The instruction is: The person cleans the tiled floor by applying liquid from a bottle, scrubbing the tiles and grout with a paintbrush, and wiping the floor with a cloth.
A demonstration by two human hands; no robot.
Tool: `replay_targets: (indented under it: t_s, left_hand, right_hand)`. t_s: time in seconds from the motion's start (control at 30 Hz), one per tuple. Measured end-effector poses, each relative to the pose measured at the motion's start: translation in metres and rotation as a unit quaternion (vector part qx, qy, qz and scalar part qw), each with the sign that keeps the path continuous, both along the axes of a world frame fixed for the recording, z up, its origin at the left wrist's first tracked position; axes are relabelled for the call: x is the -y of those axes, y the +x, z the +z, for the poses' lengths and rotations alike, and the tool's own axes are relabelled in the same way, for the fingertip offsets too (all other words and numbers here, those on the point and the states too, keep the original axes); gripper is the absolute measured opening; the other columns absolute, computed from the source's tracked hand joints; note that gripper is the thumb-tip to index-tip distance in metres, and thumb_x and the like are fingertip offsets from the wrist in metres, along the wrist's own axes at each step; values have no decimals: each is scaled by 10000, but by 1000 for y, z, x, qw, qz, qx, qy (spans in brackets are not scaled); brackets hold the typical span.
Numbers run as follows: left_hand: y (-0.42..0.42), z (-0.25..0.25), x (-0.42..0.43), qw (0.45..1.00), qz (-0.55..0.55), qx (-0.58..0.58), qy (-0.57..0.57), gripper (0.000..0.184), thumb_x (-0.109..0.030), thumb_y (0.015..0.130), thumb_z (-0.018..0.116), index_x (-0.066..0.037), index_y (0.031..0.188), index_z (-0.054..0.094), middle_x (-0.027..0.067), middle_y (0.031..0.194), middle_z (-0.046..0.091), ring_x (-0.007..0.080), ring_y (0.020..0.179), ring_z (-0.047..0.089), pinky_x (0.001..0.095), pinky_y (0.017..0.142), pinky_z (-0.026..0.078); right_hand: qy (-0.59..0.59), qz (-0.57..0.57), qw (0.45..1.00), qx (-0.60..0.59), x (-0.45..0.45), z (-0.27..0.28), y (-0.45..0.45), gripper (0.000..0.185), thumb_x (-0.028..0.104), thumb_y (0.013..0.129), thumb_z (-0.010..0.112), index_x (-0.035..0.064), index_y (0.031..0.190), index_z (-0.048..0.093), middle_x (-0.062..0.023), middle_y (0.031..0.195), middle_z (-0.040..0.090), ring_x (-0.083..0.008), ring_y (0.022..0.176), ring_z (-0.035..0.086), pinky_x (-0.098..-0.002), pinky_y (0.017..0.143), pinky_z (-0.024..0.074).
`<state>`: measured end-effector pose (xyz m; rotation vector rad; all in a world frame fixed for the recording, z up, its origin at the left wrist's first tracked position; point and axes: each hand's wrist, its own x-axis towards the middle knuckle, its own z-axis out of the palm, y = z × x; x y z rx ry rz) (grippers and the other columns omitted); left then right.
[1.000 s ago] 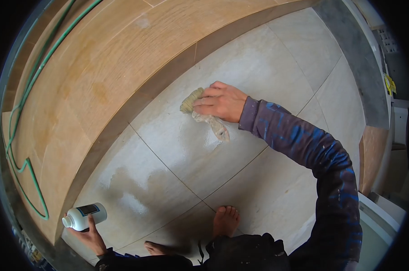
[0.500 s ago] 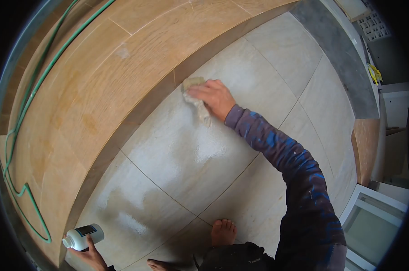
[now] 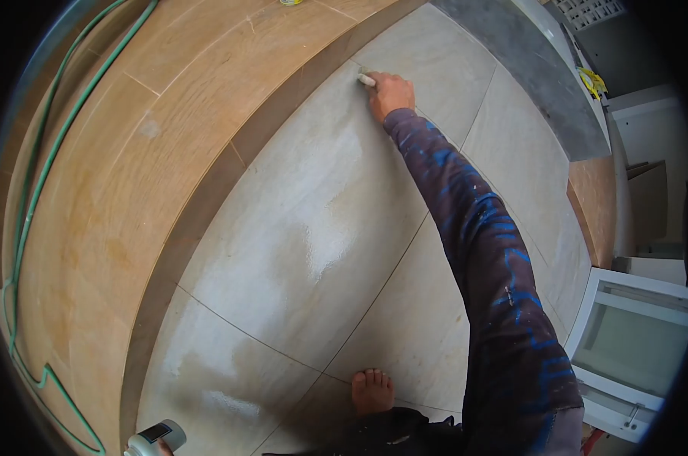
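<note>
My right hand [image 3: 394,95] is stretched far forward, pressed to the pale tiled floor [image 3: 283,220] near the foot of the wood-look step. Its fingers are closed on a rag [image 3: 366,79], of which only a small pale bit shows. Wet, glossy patches spread over the tiles behind it. At the bottom left edge, a white bottle [image 3: 172,434] with a dark label lies tilted in my left hand [image 3: 164,449]. Just a sliver of that hand's fingers is in view; the bottle's neck is cut off by the frame.
Along the left runs a raised wood-look step [image 3: 184,144] with a green hose [image 3: 74,118] on it. A grey stone sill [image 3: 537,83] borders the floor at upper right, with a yellow item [image 3: 591,82] beyond. A white-framed panel [image 3: 625,342] stands at right. My bare foot [image 3: 373,391] is below.
My right hand has slid forward and slightly right along the floor with the rag, stretching the arm further. The view has shifted, and my left hand with the bottle sits lower, mostly out of frame.
</note>
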<state>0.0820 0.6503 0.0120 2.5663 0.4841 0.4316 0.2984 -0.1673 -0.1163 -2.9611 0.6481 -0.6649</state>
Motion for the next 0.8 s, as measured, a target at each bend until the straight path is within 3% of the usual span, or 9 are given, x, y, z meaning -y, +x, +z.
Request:
replay_targets:
  t_s: [0.1,0.2,0.27,0.33,0.4,0.5,0.6,0.7,0.8]
  left_hand:
    - [1,2,3,1000,1,15,-2,567,-300,1019,656,-97,1476,387,128,1405,496,260,1266,519,420,1081,419]
    - [-4,7,-2,1000,-2,28,4,463,-313,1041,601,-112,1416,421,106,1334,515,236,1205,529,400,1034,428]
    - [-11,12,-5,999,-7,45,13,398,-322,1056,565,-122,1377,443,91,1287,528,220,1165,536,386,1003,433]
    - [-16,16,-8,997,-17,69,18,339,-331,1070,529,-132,1337,466,76,1240,540,203,1125,543,373,971,439]
    - [-14,34,1,998,-11,62,0,891,-269,958,818,-45,1647,299,205,1602,450,326,1430,503,482,1209,409]
    - [-28,44,3,999,30,35,3,889,-277,961,819,-19,1635,299,229,1579,463,330,1413,518,483,1196,417]
    - [-46,38,-21,999,33,17,-8,900,-264,956,828,-10,1632,292,237,1578,465,329,1410,520,478,1193,412]
    - [-43,34,-30,999,30,-19,23,895,-253,954,831,-2,1626,296,237,1576,468,322,1413,517,477,1196,407]
    - [-42,35,-14,1000,23,17,3,884,-254,954,830,-15,1625,307,224,1573,474,325,1403,530,477,1201,403]
  right_hand:
    - [74,162,979,98,-159,-15,-35,401,41,805,691,138,1191,737,-59,1074,717,-309,1021,631,-449,942,458]
    - [165,346,921,66,-379,-8,-122,254,137,888,615,105,1115,724,-77,1070,622,-291,1085,577,-458,1001,445]
    - [176,536,824,-50,-488,-3,-205,225,208,880,653,124,1070,739,-46,1090,619,-253,1087,580,-439,1053,436]
    - [143,642,748,-88,-486,-11,-265,249,217,878,658,145,1107,723,-18,1080,606,-228,1062,581,-426,1038,450]
    - [166,535,827,41,-393,-11,-249,314,204,877,648,166,1186,693,1,1060,589,-213,1031,576,-424,999,468]
    - [49,251,966,-34,-211,1,-187,526,150,825,701,159,1350,672,-48,1133,624,-290,1037,558,-443,936,430]
    - [31,-139,990,13,-52,-12,-136,429,56,880,683,120,1304,680,-94,1127,626,-324,1066,574,-460,917,435]
    - [36,-13,999,-4,-115,4,-130,457,50,859,674,100,1314,671,-106,1157,630,-329,1073,571,-460,925,439]
    - [133,265,954,-47,-294,14,-202,476,70,807,678,68,1283,659,-76,1142,580,-306,1092,537,-459,947,459]
